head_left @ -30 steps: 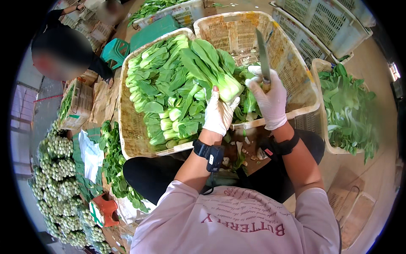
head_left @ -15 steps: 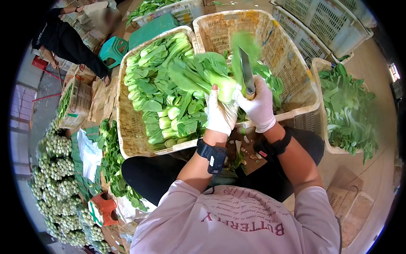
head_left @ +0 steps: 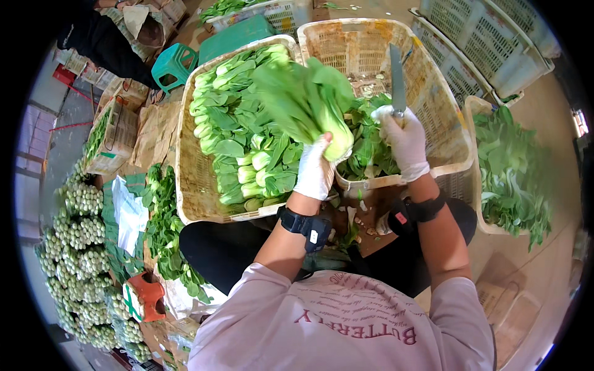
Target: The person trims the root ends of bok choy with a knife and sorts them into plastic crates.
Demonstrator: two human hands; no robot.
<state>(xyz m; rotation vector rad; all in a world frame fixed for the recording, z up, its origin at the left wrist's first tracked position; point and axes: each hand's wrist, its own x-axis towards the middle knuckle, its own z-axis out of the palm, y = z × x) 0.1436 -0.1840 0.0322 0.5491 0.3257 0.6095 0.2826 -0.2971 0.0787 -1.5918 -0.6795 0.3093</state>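
Observation:
My left hand point(head_left: 317, 171), in a white glove, is closed round the pale base of a head of bok choy point(head_left: 328, 117), its leaves fanning up and to the left, blurred. Off to the right, my gloved right hand point(head_left: 403, 137) grips a knife point(head_left: 397, 80) with the broad blade pointing up, apart from the vegetable. Below the left hand's bunch, rows of bok choy point(head_left: 247, 157) fill the left crate point(head_left: 193, 199). Loose leaves point(head_left: 371, 145) lie in the near part of the right crate point(head_left: 443, 117), beneath the knife hand.
A crate of leafy greens point(head_left: 510, 167) stands at my right, with stacked crates point(head_left: 473, 46) behind. Loose greens point(head_left: 164, 229), a red stool point(head_left: 146, 297) and bagged vegetables point(head_left: 83, 266) are at left. A person point(head_left: 111, 46) stands far left near a green stool point(head_left: 174, 67).
My right hand with the knife has moved right, away from the bok choy. The bok choy in my left hand has turned more upright. The other person has shifted partly out of view.

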